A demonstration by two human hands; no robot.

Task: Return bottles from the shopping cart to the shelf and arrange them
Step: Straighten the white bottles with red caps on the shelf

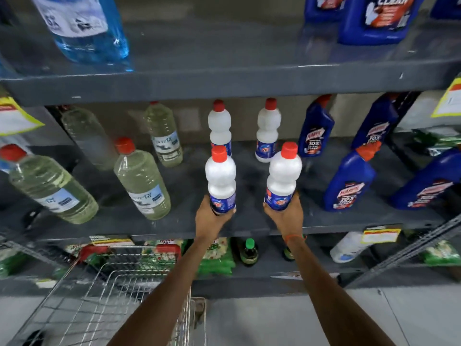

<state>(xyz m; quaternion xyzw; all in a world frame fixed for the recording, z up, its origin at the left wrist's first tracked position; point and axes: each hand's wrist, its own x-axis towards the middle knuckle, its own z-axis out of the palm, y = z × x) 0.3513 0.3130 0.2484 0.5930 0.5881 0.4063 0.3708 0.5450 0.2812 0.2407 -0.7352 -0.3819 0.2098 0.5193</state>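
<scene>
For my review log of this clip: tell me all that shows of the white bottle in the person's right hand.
The white plastic bottle with a red screw cap has a waisted, bulging body and a blue label round its base. It stands upright, slightly tilted, over the grey middle shelf, in front of a matching bottle. The right hand grips its bottom, fingers over the label. Nothing else touches it.

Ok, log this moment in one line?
left hand: holds white bottle | right hand: holds second white bottle | both upright, over middle shelf
</scene>
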